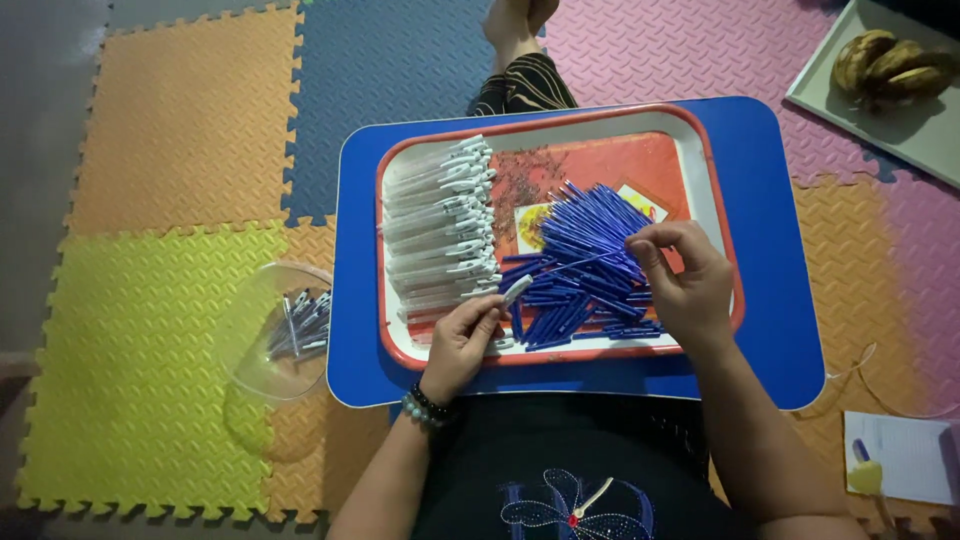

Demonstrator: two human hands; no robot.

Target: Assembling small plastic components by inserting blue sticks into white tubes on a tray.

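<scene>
1. Left hand (462, 340): fingers closed on one white pen barrel (517, 290), pinched at its lower end. The barrel tilts up and away from the hand, over the near edge of the tray (712, 170).
2. Right hand (690, 285): fingertips drawn narrowly together at the near side of the pile of blue refills (585, 260). Whether a refill sits between the fingertips cannot be told.
3. A dark beaded bracelet (428, 408) circles the left wrist.
4. The tray is rectangular, white-rimmed with an orange-red floor. The blue refills lie heaped in its middle, fanned in several directions.
5. A row of white pen barrels (440, 225) is stacked in the part of the tray farthest from the right hand, laid side by side, clip ends toward the refills.
6. The tray rests on a small blue desk (780, 300) with rounded corners, which overhangs the person's lap.
7. Beside the desk, on the tray's barrel side, a clear plastic bowl (262, 340) holds a few assembled pens (302, 322).
8. The desk stands on a floor of coloured foam mats (150, 300).
9. Well beyond the tray's far corner, a pale tray of bananas (890, 65) lies on the mats.
10. Near the desk's corner closest to the right arm lies a notebook (905, 455).
</scene>
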